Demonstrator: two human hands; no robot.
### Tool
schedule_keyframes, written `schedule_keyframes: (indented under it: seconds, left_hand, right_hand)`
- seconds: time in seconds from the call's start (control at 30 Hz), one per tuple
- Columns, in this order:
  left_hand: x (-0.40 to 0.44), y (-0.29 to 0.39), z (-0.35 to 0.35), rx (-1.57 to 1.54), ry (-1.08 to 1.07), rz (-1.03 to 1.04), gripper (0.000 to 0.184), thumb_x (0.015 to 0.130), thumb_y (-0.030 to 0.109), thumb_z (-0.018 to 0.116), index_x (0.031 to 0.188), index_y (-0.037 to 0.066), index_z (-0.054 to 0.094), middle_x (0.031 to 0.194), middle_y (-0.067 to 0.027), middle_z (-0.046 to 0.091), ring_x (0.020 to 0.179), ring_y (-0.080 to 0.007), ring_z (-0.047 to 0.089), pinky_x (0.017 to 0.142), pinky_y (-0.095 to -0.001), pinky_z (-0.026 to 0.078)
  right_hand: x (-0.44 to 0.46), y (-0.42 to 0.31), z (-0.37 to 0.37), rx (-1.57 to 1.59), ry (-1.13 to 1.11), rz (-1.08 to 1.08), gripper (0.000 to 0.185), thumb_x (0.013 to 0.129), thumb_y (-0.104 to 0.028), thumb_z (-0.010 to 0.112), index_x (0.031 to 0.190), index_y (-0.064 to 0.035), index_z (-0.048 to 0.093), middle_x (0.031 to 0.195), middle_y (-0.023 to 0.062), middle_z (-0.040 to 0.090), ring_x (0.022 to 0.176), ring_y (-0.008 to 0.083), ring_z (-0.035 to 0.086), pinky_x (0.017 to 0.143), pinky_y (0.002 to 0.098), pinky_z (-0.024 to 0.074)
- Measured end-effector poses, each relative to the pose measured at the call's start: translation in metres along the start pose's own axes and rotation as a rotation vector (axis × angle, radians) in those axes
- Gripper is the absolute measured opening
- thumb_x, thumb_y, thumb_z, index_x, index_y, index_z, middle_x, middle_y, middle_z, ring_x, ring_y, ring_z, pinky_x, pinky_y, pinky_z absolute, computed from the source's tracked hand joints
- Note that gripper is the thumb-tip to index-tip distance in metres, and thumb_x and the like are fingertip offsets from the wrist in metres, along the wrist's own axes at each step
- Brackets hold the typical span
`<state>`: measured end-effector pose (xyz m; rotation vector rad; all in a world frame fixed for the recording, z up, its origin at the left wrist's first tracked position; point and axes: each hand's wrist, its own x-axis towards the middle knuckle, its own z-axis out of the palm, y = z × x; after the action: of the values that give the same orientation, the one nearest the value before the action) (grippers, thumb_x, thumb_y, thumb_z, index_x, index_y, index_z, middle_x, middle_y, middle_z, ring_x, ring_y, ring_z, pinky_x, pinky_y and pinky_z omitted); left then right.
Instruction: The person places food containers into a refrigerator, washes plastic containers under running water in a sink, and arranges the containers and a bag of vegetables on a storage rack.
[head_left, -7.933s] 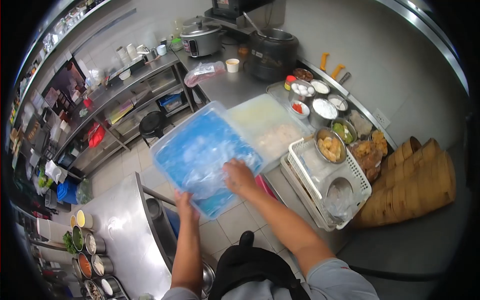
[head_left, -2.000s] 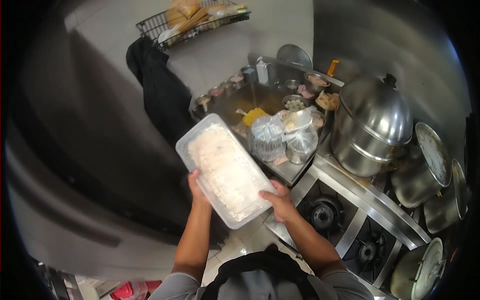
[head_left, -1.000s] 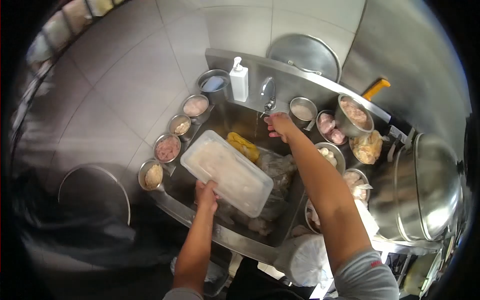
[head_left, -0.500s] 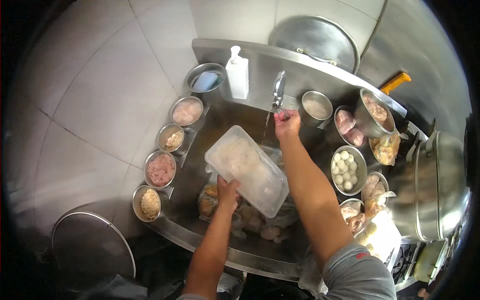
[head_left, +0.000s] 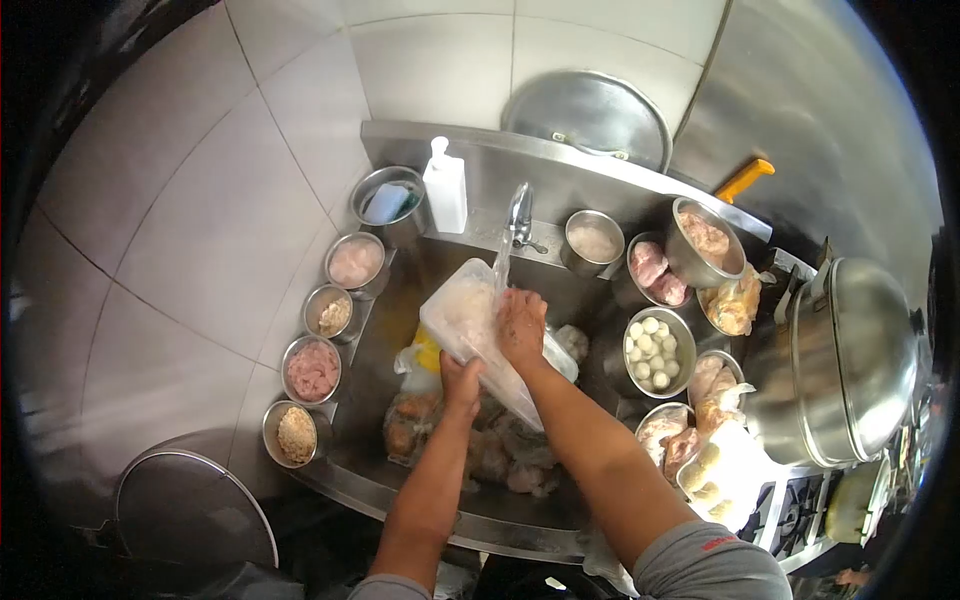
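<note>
Water pours from the tap (head_left: pixel 520 215) onto a translucent plastic container (head_left: pixel 462 308) that is tilted over the sink. My left hand (head_left: pixel 462 385) is closed on the container's near left edge. Against its right side is my right hand (head_left: pixel 522 325), with its back toward me and its fingers bent at the container under the stream; the fingertips are partly hidden. Pale, blurry contents show through the container. Below it in the sink lie bagged pieces of food (head_left: pixel 500 455) and a yellow item (head_left: pixel 428 350).
Metal bowls of raw meat (head_left: pixel 312 370) line the sink's left rim. At right stand a bowl of white balls (head_left: pixel 660 350), more meat bowls (head_left: pixel 705 240) and a large steel pot (head_left: pixel 830 360). A white pump bottle (head_left: pixel 446 190) and an orange-handled tool (head_left: pixel 745 180) are at the back.
My right hand has left the tap lever and come down to the container. The water runs much stronger. The container is tilted more steeply, under the stream, and the view has shifted.
</note>
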<state>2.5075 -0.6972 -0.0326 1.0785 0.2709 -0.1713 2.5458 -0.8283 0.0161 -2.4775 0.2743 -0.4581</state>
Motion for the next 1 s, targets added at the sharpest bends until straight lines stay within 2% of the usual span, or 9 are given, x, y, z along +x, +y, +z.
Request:
schedule_keyframes:
  seconds: [0.03,0.17,0.27,0.33,0.47,0.67,0.77,0.93,1.0]
  left_hand:
    - [0.001,-0.001,0.001,0.007,-0.014,0.009,0.053,0.067,0.002,0.060,0.117,0.004,0.043,0.109,-0.0102,0.054,0.100,-0.0229,0.054,0.088,-0.0358,0.045]
    - [0.001,-0.002,0.011,0.080,-0.005,-0.015,0.054,0.067,0.005,0.061,0.118,0.006,0.042,0.106,-0.0092,0.055,0.088,-0.0207,0.058,0.066,-0.0323,0.050]
    - [0.003,-0.009,0.014,0.039,-0.028,0.010,0.056,0.067,0.007,0.061,0.120,0.008,0.042,0.106,-0.0089,0.055,0.082,-0.0193,0.058,0.055,-0.0304,0.049]
    - [0.001,-0.012,0.013,0.061,-0.009,0.009,0.058,0.068,0.007,0.060,0.123,0.010,0.041,0.108,-0.0078,0.055,0.087,-0.0196,0.059,0.057,-0.0311,0.051]
    - [-0.009,0.006,0.022,0.013,0.004,0.011,0.062,0.070,0.006,0.058,0.129,0.013,0.038,0.111,-0.0065,0.054,0.093,-0.0207,0.060,0.062,-0.0318,0.054]
    - [0.007,-0.021,-0.002,-0.054,-0.076,-0.032,0.070,0.067,0.002,0.056,0.133,0.015,0.035,0.120,-0.0077,0.049,0.105,-0.0239,0.055,0.074,-0.0374,0.054]
    - [-0.002,-0.021,0.002,-0.163,-0.041,-0.053,0.075,0.066,0.002,0.057,0.136,0.015,0.033,0.123,-0.0078,0.048,0.109,-0.0270,0.054,0.078,-0.0423,0.054]
    - [-0.005,-0.007,-0.002,-0.247,-0.037,-0.032,0.077,0.067,0.001,0.054,0.138,0.016,0.031,0.126,-0.0088,0.048,0.114,-0.0289,0.052,0.081,-0.0464,0.054]
    - [0.013,-0.016,-0.023,-0.220,-0.006,-0.131,0.070,0.069,0.003,0.052,0.136,0.012,0.036,0.126,-0.0098,0.049,0.114,-0.0287,0.053,0.085,-0.0464,0.052]
  right_hand:
    - [0.000,0.003,0.007,0.029,0.139,-0.046,0.027,0.087,-0.019,0.055,0.110,-0.0033,0.058,0.110,0.0194,0.052,0.099,0.0359,0.046,0.090,0.0448,0.0390]
    - [-0.001,-0.006,0.002,-0.033,0.276,-0.034,0.033,0.084,-0.023,0.060,0.106,0.0006,0.058,0.109,0.0206,0.052,0.101,0.0370,0.046,0.091,0.0436,0.0392]
    - [0.006,-0.019,0.004,-0.001,0.364,0.216,0.039,0.080,-0.030,0.064,0.102,0.0024,0.058,0.108,0.0216,0.053,0.102,0.0378,0.048,0.091,0.0440,0.0402]
    - [0.011,-0.022,0.004,0.058,0.271,0.447,0.042,0.080,-0.034,0.064,0.099,0.0026,0.058,0.105,0.0203,0.056,0.102,0.0375,0.051,0.092,0.0441,0.0408]
    - [0.021,-0.014,-0.001,0.096,0.015,0.429,0.047,0.076,-0.042,0.068,0.098,-0.0009,0.060,0.102,0.0189,0.061,0.105,0.0342,0.054,0.094,0.0421,0.0411]
    - [0.022,-0.031,-0.003,0.054,0.078,0.737,0.055,0.070,-0.042,0.073,0.105,-0.0010,0.061,0.106,0.0183,0.061,0.110,0.0320,0.054,0.098,0.0403,0.0397]
    - [0.027,-0.002,0.039,0.043,0.233,0.577,0.035,0.067,-0.035,0.075,0.084,-0.0057,0.068,0.086,0.0127,0.069,0.084,0.0283,0.067,0.079,0.0383,0.0516]
    - [0.034,0.021,0.037,0.383,0.085,0.538,0.019,0.070,-0.024,0.075,0.077,-0.0071,0.069,0.075,0.0082,0.069,0.070,0.0188,0.064,0.070,0.0288,0.0505]
    - [0.037,0.041,0.032,0.651,-0.070,0.333,0.020,0.072,-0.023,0.075,0.081,-0.0070,0.068,0.078,0.0074,0.070,0.073,0.0200,0.066,0.071,0.0314,0.0513]
